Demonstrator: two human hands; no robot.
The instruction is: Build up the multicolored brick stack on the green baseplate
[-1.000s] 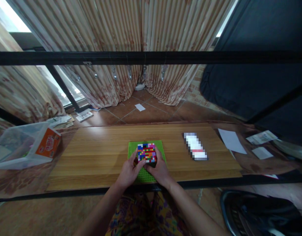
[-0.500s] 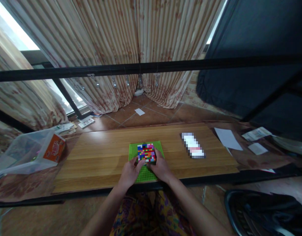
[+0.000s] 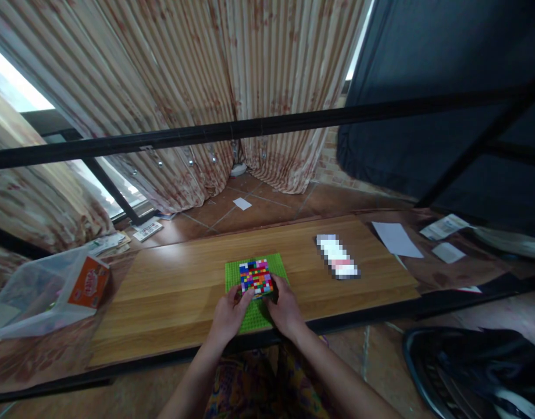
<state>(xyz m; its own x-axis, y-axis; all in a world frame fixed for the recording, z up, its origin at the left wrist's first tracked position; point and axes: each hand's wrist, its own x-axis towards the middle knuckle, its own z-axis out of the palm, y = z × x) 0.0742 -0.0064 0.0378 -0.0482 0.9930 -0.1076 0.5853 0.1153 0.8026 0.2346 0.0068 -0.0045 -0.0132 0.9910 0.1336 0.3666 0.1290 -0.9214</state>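
A square block of many-coloured building bricks [image 3: 256, 277] sits over a green studded baseplate [image 3: 255, 320] near the front edge of the wooden board. My left hand [image 3: 229, 314] grips its near left corner, the thumb pressed along the front edge. From the right, my right hand [image 3: 286, 307] has its fingers curled against the side and near right corner. The fingertips below the block are partly hidden. Whether the block is pressed onto the baseplate or lifted slightly, I cannot tell.
On the wooden board [image 3: 163, 291] lies a pixelated phone-like object [image 3: 337, 256], right of the baseplate. A clear plastic bin [image 3: 40, 291] with an orange label stands left. White paper [image 3: 397, 239] lies right. A black rail [image 3: 293, 121] crosses beyond the board.
The view has tilted and shifted slightly. My right hand has slid a little toward me along the block's side, its fingers more bent. The left hand keeps its hold.
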